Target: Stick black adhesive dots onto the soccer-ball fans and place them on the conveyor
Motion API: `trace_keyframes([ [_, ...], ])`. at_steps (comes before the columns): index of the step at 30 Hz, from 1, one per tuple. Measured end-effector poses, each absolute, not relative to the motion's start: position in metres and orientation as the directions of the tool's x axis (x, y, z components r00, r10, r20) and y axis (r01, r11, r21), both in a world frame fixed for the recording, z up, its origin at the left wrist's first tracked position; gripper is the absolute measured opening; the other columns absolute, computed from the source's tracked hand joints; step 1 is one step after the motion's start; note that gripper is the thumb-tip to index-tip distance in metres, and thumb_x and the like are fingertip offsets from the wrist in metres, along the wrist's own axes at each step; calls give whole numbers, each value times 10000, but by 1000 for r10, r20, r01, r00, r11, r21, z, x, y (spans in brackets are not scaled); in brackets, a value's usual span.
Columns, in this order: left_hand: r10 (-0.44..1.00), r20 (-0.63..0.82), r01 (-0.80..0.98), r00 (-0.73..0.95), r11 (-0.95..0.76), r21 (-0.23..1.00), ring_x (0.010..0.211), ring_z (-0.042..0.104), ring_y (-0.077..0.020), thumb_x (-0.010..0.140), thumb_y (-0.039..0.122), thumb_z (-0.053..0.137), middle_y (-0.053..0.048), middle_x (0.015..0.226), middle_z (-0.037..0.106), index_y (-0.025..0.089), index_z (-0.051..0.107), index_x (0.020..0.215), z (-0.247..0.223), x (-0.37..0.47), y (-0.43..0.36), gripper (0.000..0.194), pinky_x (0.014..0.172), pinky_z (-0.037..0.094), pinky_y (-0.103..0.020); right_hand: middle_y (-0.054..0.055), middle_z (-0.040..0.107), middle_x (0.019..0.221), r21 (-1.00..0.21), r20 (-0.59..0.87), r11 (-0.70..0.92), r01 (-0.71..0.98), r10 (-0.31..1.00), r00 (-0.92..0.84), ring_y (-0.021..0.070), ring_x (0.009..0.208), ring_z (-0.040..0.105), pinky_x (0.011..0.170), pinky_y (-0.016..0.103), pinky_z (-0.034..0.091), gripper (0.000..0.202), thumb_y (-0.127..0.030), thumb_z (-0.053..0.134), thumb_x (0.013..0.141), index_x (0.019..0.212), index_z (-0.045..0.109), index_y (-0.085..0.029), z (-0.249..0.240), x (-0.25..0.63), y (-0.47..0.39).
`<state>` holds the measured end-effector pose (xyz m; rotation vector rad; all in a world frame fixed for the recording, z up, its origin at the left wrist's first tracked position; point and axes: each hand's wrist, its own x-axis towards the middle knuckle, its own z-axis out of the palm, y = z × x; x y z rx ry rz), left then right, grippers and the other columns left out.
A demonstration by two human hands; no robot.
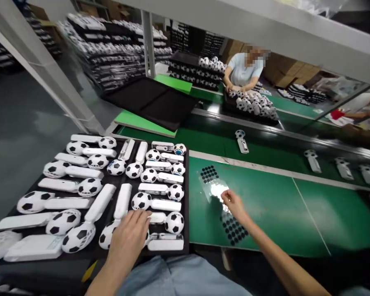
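My left hand (pixel 131 232) lies over the black tray (pixel 186 197), its fingers stretched out and close together. The fingertips touch or sit just above a white handle (pixel 157 218), partly covered by the hand. Rows of white handheld devices with football-patterned round heads, like small fans, fill the tray; one football-patterned head (pixel 174 223) lies right of my fingers. My right hand (pixel 233 204) is closed in a pinch over the clear, shiny middle of a sticker sheet (pixel 218 189). Black round stickers (pixel 234 228) cover both ends of the sheet. Whatever is between those fingertips is too small to make out.
Beyond a pale strip, the green belt carries several white devices, one (pixel 242 142) nearest. A black tray (pixel 151 100) rests on green boards (pixel 144 123). Across the line, a person (pixel 245 72) handles football-patterned pieces (pixel 255 102). A metal frame (pixel 148 41) and overhead beam surround the station.
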<state>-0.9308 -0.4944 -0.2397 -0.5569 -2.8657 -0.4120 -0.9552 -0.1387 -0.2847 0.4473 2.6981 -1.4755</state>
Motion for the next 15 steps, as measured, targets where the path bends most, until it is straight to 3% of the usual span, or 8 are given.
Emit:
trace_keyframes([
  [2, 448, 207, 472, -870, 877, 85, 785, 616, -243, 890, 186, 363, -108, 855, 684, 149, 677, 930, -246, -945, -499, 319, 710, 467, -326, -11, 552, 592, -801, -183, 498, 333, 326, -928, 153, 554, 520, 573, 307, 434, 288, -476, 555, 733, 684, 529, -194, -293, -910, -134],
  [5, 539, 129, 540, -833, 841, -30, 765, 591, -283, 836, 88, 346, -158, 890, 655, 124, 658, 1053, -255, -970, -506, 382, 650, 469, -365, -19, 519, 563, -786, -215, 456, 418, 432, -876, 154, 527, 502, 554, 311, 431, 319, -514, 533, 721, 685, 516, -198, -300, -870, -134],
  [8, 658, 20, 651, -753, 749, -123, 827, 574, -331, 759, 59, 363, -183, 946, 641, 115, 678, 1008, -261, -1000, -508, 406, 665, 472, -422, -24, 527, 602, -801, -231, 408, 438, 464, -855, 134, 537, 517, 566, 296, 439, 319, -505, 538, 738, 704, 514, -188, -301, -862, -136],
  [11, 708, -36, 704, -705, 694, -154, 878, 548, -359, 719, 83, 337, -169, 943, 628, 119, 691, 903, -269, -1020, -506, 400, 647, 480, -468, -20, 544, 619, -837, -239, 363, 409, 431, -870, 136, 543, 541, 580, 294, 450, 273, -462, 508, 757, 732, 519, -191, -298, -874, -139],
  [15, 636, -74, 640, -769, 760, -112, 954, 529, -355, 682, 93, 310, -140, 922, 598, 148, 698, 866, -282, -1028, -509, 432, 589, 499, -387, -25, 554, 592, -900, -251, 290, 324, 262, -932, 154, 581, 584, 597, 285, 462, 174, -364, 478, 781, 753, 540, -204, -287, -896, -154],
])
